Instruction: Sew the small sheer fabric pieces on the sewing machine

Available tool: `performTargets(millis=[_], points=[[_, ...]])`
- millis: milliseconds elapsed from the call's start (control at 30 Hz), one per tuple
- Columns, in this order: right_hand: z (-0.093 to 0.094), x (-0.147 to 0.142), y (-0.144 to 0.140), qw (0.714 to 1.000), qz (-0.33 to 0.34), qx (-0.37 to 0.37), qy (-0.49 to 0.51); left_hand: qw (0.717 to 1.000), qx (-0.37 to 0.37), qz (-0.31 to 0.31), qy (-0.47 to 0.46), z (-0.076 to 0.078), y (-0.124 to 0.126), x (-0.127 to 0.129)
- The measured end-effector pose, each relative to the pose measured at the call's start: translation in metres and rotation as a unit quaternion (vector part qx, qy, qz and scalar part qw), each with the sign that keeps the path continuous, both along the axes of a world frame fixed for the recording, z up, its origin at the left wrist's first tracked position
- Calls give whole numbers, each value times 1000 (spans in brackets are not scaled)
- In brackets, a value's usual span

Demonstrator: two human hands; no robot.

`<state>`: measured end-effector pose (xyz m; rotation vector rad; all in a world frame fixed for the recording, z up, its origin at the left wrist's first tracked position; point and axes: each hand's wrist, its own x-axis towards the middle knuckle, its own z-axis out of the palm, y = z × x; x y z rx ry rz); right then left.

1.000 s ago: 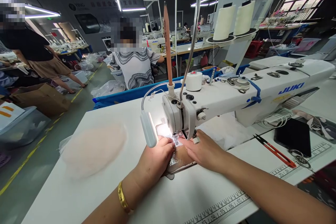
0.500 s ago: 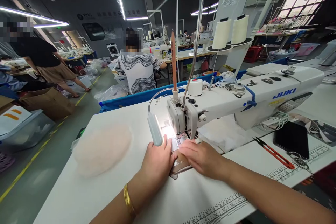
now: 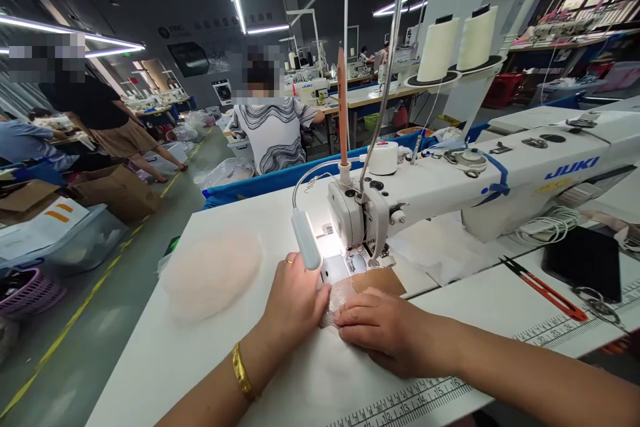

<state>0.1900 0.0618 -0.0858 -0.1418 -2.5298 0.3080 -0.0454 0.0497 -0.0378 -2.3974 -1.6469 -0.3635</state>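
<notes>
A small tan fabric piece with a shiny clear-mesh edge (image 3: 363, 285) lies flat on the white sewing table (image 3: 150, 360), just in front of the presser foot of the white Juki sewing machine (image 3: 450, 180). The left hand (image 3: 295, 300) rests at its nine o'clock side, fingers loosely spread and pressing down rather than gripping, probably to keep the cloth from creeping. The right hand (image 3: 383, 330) lies palm-down at its six o'clock edge, fingers flat and extended, pinning the piece. A pale blue gooseneck lamp (image 3: 306, 248) lights the needle area. At the table's nine o'clock sits a pale pink fluffy fabric pile (image 3: 213, 273); red thread snips (image 3: 545, 288) lie at three o'clock.
</notes>
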Motion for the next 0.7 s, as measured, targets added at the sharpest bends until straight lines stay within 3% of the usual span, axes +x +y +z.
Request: performTargets(millis=[100, 233, 400, 533, 600, 700], points=[[3, 5, -3, 1000, -9, 1, -18, 999, -40, -15, -27, -1, 4, 7], [8, 12, -5, 999, -17, -14, -48, 991, -56, -79, -87, -8, -3, 8], [11, 15, -10, 999, -19, -22, -42, 988, -23, -117, -95, -20, -4, 5], [18, 19, -10, 997, -10, -69, -30, 982, 10, -136, -135, -22, -1, 7], [23, 20, -7, 993, -53, -105, 16, 975, 26, -147, -162, -20, -3, 9], [27, 16, 2, 965, -198, -166, 39, 967, 53, -165, -188, -17, -7, 11]])
